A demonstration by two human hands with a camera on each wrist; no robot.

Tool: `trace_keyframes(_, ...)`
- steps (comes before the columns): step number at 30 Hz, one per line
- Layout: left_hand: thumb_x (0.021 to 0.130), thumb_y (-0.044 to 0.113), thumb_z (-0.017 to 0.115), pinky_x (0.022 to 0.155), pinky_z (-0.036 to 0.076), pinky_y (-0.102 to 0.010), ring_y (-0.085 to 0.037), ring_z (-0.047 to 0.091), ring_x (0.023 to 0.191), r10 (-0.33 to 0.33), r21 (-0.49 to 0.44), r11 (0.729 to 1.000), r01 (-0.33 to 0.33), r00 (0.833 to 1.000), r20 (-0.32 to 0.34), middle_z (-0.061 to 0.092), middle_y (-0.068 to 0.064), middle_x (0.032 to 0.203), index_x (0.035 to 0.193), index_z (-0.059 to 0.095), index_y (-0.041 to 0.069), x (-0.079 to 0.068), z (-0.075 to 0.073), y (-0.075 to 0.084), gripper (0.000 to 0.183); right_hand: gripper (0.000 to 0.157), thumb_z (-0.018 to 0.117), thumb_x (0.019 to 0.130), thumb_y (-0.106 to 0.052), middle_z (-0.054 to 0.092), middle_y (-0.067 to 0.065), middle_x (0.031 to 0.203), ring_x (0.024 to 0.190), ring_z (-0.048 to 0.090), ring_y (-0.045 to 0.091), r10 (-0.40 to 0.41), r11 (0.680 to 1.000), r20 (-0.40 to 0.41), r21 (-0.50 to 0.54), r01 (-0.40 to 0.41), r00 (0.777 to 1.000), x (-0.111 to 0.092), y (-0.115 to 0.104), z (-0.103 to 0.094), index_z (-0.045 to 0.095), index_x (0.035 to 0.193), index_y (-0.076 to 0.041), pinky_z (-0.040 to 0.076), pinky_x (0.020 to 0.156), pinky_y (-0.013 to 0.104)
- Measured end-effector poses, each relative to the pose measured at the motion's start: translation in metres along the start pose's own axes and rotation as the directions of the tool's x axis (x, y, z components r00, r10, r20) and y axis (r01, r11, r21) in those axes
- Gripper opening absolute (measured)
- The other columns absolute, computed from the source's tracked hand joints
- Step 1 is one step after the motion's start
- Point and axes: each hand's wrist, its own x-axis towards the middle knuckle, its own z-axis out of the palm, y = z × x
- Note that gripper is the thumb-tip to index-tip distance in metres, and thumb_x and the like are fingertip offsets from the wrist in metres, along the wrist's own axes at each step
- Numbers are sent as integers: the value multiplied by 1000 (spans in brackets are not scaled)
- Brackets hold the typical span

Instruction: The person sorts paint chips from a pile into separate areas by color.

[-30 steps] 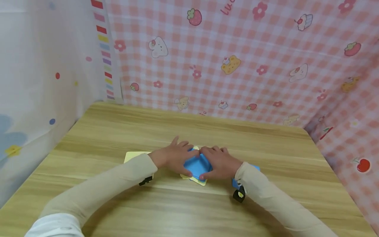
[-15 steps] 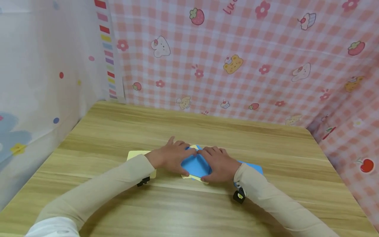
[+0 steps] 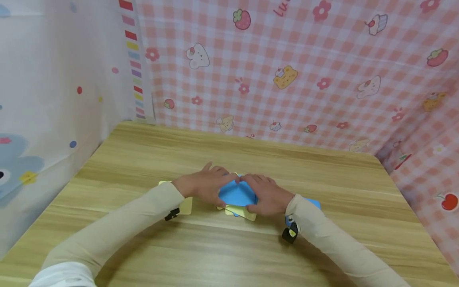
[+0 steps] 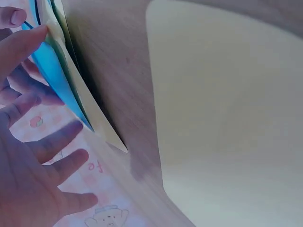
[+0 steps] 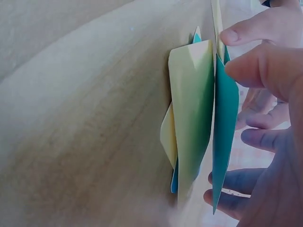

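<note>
A blue card (image 3: 238,194) is held between both hands at the middle of the table, tilted above a loose pile of yellow and blue cards. My left hand (image 3: 206,185) grips its left side, thumb at the near edge and other fingers spread toward the far one. On the opposite side my right hand (image 3: 269,195) holds it the same way, with the thumb (image 5: 239,68) on the near edge. Index fingertips meet over the card's far side. Just below it, a yellow card (image 5: 191,94) leans at the pile's top in the right wrist view.
A yellow card (image 4: 227,109) lies flat under the left wrist. Beneath the right forearm another blue card (image 3: 312,203) rests on the wooden table (image 3: 215,247). Checked cloth (image 3: 315,48) hangs behind the table, and a white cloth (image 3: 82,63) at the left.
Both hands have tilted the blue card, its near edge lifting away from me. More of the yellow cards under it shows. The view has shifted slightly.
</note>
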Motion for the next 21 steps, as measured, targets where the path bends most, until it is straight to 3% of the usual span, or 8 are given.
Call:
trace_keyframes(7,85,45,80,117,8,-68,-33,29,146,-17,-81,996,21,999,52,43,-4,153,144,35,29,3,4,-2,77,69,72,83,-26,55,10,134,114,53,25,-59,996,-26,62,60,998,2,7,7,40,141,-12,44,95,51)
trace_keyframes(13,85,43,81,116,12,-67,-33,37,139,19,-78,997,-17,999,33,46,-11,147,144,33,27,6,2,-1,77,70,75,82,-27,53,10,137,119,51,25,-82,993,-50,81,85,995,-2,10,7,40,141,-13,41,99,54)
trace_keyframes(17,85,45,80,116,14,-66,-35,34,142,61,-61,996,-62,998,-18,41,-10,153,145,35,24,10,-6,3,78,70,77,82,-26,49,9,141,129,45,29,-126,987,-90,90,134,988,-10,17,-9,42,141,-11,34,107,57)
trace_keyframes(21,85,54,76,113,21,-61,-33,36,142,127,23,992,-125,990,-69,42,-8,154,145,40,23,27,-19,26,76,71,80,84,-27,42,7,151,139,34,33,-81,994,-83,65,87,993,-42,29,-40,42,143,-15,32,108,60)
